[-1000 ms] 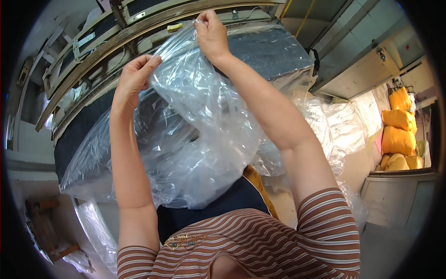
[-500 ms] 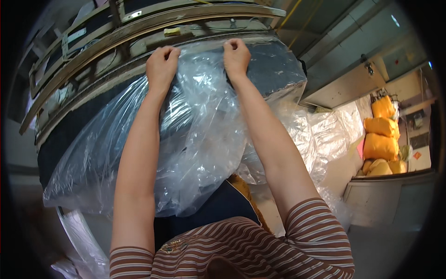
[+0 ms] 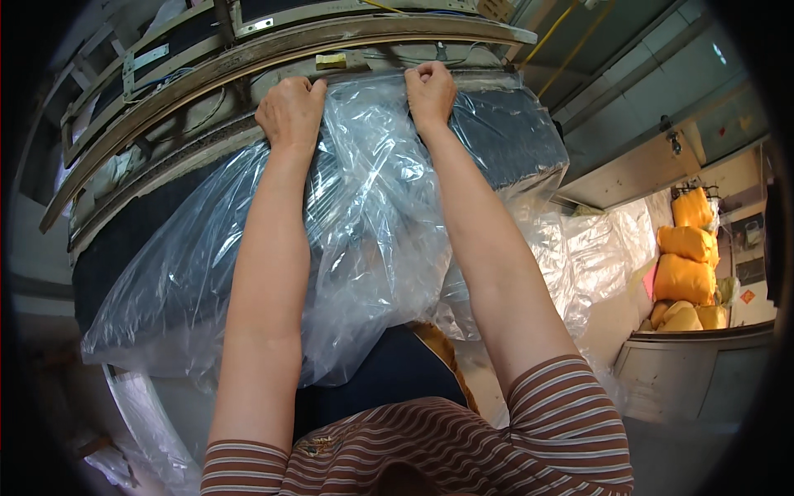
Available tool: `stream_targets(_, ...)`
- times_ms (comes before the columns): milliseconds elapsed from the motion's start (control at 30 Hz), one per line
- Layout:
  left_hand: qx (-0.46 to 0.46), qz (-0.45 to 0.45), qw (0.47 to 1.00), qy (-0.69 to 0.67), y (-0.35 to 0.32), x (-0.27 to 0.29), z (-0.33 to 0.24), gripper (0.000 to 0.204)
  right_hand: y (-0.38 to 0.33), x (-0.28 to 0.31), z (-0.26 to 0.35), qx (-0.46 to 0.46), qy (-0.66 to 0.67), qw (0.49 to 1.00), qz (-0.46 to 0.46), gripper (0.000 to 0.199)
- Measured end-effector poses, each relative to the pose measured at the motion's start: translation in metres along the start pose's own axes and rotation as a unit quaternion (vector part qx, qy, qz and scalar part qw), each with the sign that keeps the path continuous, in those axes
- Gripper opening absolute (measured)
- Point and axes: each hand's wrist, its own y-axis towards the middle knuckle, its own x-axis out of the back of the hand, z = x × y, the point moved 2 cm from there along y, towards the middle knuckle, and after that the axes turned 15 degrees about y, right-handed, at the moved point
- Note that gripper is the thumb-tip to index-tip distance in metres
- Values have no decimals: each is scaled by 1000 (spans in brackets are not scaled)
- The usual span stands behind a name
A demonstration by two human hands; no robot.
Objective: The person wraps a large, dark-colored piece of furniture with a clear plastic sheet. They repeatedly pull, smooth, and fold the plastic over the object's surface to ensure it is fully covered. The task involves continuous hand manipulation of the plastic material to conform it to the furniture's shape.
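Observation:
Both my arms reach forward over a large clear plastic sheet [image 3: 372, 207], creased and shiny. My left hand [image 3: 289, 112] is closed, pinching the sheet's far edge. A short way to its right, my right hand [image 3: 431, 95] grips the same edge between thumb and curled fingers. Between the hands the edge runs roughly straight, and the plastic drapes back toward me over the dark tabletop [image 3: 517, 132] and down its near side. Whether the sheet has one layer or several, I cannot tell.
A long bar [image 3: 273, 54] of the machine frame runs just beyond my hands, with a small yellow block [image 3: 331, 61] beside it. More clear plastic [image 3: 608, 244] lies at the right. Stacked yellow bundles [image 3: 685, 273] stand at far right, near a grey cabinet [image 3: 695, 376].
The view has shifted slightly, so most things sit a little further right. Both hands keep hold of the plastic edge; my left hand has turned, its back showing more.

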Motion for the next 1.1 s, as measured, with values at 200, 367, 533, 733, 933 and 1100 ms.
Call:
stream_targets(200,3,55,997,46,7,1,2,35,-1,1,6,-3,-60,998,-31,30)
stream_targets(367,-7,199,980,-27,6,6,14,47,4,4,-1,-23,-27,998,-60,30)
stream_targets(533,-2,184,983,-20,3,8,19,51,4,5,-1,-64,17,995,-69,31)
stream_targets(733,-79,107,978,-160,-3,0,7,35,7,11,4,-6,101,990,-97,30)
stream_targets(933,-15,102,877,-470,-59,70,1,18,-36,71,44,-136,341,930,33,34)
stream_targets(1100,-4,98,813,-573,-130,104,-10,12,-49,108,88,-271,456,807,259,39)
